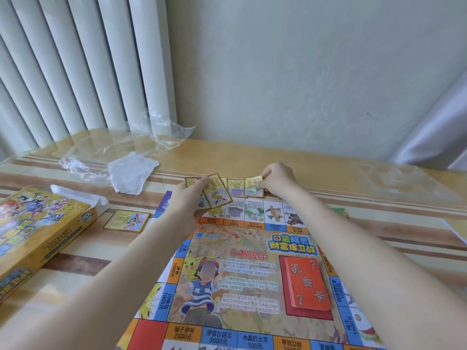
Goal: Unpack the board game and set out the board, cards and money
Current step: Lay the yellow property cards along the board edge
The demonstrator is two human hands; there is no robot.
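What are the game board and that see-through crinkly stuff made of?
The game board looks like thin glossy printed paper, lying flat with a fold crease. The crinkly wrap looks like clear thin plastic film: see-through, shiny, crumpled.

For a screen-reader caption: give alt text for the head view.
Two hands, left hand and right hand, lay small yellow property cards along the far edge of a colourful paper game board; a yellow game box lies left.

We see two bare forearms, sleeveless as far as the frame's lower edge, entering from 7 and 5 o'clock (no watch, ring or bracelet shows); the left hand and right hand are ungloved, fingernails short
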